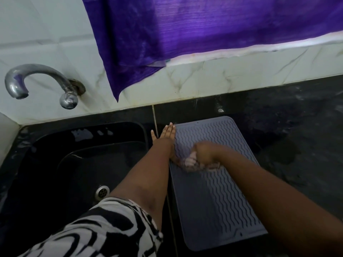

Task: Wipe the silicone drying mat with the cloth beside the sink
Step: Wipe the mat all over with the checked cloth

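A grey silicone drying mat (213,197) with wavy ridges lies on the black counter just right of the sink. My left hand (166,133) rests flat, fingers together, on the mat's far left corner and the counter beside it. My right hand (204,153) is closed on a pale pinkish cloth (191,161), pressed against the mat's upper middle; the cloth is blurred by motion and mostly hidden under the hand.
The black sink (78,164) with a metal drain (101,191) is on the left, a chrome tap (37,78) above it. A purple curtain (176,28) hangs over the marble-tiled wall. Wet black counter (297,136) stretches right of the mat.
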Available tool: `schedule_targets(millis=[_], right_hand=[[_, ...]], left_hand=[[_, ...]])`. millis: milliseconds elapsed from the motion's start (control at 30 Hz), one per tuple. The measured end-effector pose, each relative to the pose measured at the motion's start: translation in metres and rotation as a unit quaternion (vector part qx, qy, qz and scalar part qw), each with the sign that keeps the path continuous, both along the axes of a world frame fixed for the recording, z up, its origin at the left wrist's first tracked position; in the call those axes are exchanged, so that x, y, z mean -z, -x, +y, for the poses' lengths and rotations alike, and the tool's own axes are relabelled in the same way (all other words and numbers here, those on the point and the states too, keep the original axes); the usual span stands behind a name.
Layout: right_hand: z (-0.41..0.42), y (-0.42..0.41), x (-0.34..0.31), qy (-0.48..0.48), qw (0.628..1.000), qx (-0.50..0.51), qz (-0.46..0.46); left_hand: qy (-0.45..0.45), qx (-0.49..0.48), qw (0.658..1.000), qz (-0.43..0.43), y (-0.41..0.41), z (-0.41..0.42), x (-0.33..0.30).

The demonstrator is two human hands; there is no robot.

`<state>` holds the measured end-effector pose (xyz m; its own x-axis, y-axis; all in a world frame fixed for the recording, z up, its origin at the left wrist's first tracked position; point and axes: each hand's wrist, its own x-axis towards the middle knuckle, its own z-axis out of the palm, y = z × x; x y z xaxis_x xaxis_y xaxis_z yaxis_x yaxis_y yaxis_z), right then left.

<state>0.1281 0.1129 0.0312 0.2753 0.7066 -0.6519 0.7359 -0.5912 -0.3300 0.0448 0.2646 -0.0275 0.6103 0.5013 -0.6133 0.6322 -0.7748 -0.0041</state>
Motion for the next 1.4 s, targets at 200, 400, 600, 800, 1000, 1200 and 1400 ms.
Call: schedule_targets(millis=[200,400,600,800,1000,1200,1400], right_hand=[[0.061,-0.028,0.000,-0.105,0.987,-0.017,-0.121],[0.055,0.014,0.053,0.024,0.973,-0.066,-0.218],[-0.058,0.077,0.037,-0.036,0.985,-0.064,-0.157],[-0.031,0.025,-0.014,-0.063,0.994,0.092,0.011],[-0.013,0.042,0.024,-0.085,0.984,0.007,-0.155],[-0.080,0.076,0.033,-0.138,0.984,0.004,-0.113],[-0.123,0.093,0.011,0.003,0.998,-0.008,-0.062]], left_hand=[[0.007,0.004,1.000,0.026,-0.003,0.004,0.003],[-0.009,0.002,1.000,0.023,-0.005,0.004,0.008],[0.011,0.003,1.000,0.025,-0.004,0.004,0.004],[0.030,0.018,0.998,-0.054,0.011,-0.006,-0.003],[0.033,-0.082,0.939,-0.332,0.030,-0.030,-0.001],[-0.045,0.022,0.979,-0.198,0.039,-0.058,0.026],[-0.062,0.025,0.988,-0.139,0.038,-0.062,0.016]])
